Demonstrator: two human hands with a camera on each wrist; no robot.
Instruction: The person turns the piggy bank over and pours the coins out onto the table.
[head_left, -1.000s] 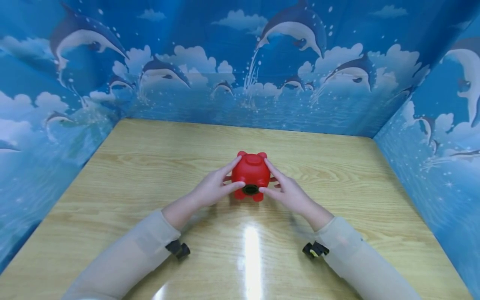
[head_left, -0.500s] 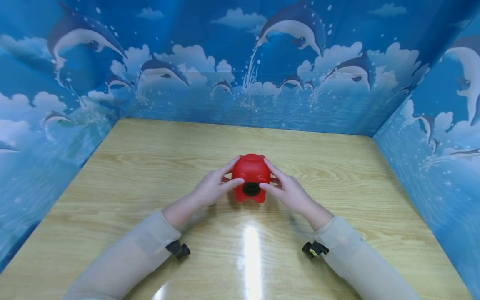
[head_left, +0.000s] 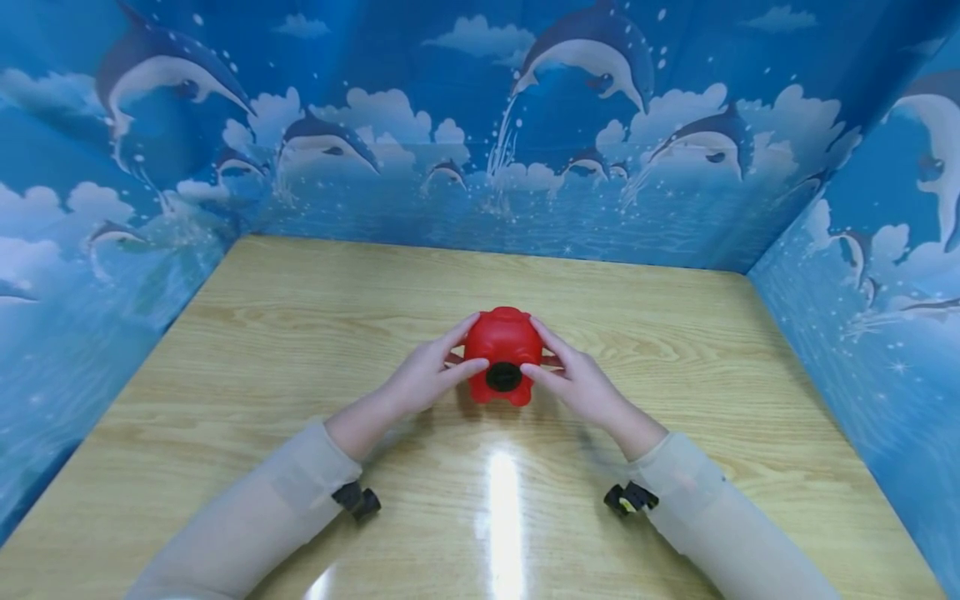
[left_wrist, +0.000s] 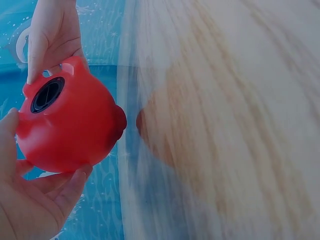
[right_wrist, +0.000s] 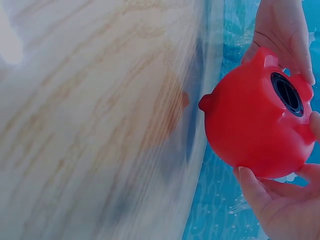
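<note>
We hold a red pig-shaped figure [head_left: 503,335] just above the table [head_left: 315,292].
Our left hand [head_left: 429,373] and right hand [head_left: 585,385] grip its opposite sides, dark cap [head_left: 503,377] between them; we judge this a holding or turning step, whose next move calls for even pressure.

Pale grey-beige fabric covers the arms I follow from afar, the left sleeve [head_left: 258,508] and right sleeve [head_left: 731,521] ending short of a bare left hand [head_left: 429,373] and right hand [head_left: 581,383]. A stubby black left device [head_left: 356,499] and right device [head_left: 632,499] jut near the cuffs; the latter seemingly bears a yellow-green mark [head_left: 627,505], too small to read.
</note>
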